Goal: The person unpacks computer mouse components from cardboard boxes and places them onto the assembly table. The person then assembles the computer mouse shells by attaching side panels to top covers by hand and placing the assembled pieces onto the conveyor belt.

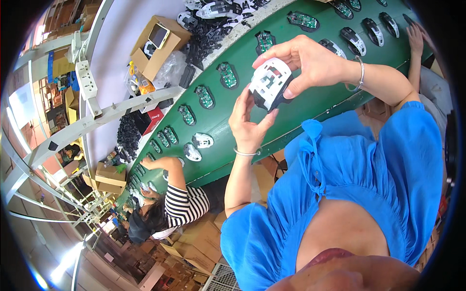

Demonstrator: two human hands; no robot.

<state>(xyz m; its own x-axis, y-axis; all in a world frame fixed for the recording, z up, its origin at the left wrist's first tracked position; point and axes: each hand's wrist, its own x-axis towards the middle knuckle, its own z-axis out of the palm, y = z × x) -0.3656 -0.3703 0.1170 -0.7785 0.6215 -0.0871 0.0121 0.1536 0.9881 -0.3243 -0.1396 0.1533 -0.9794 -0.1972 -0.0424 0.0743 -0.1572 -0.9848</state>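
Between both hands, above the green bench, is a half-assembled computer mouse with a white inner shell on a black base; bits of green show through the shell's openings. My left hand grips its lower left side, thumb at the bottom edge. From the right, my right hand closes on the upper edge and right side with thumb and fingers. Behind it on the bench lies a mouse base with a green circuit board, and another such base is to its left. Nearest my right wrist rests a white-shelled mouse.
A long green bench carries rows of mouse bases and white-shelled mice. Past its far edge are a heap of black parts and a cardboard box with a phone on it. A co-worker in stripes sits left; another person's hand is right.
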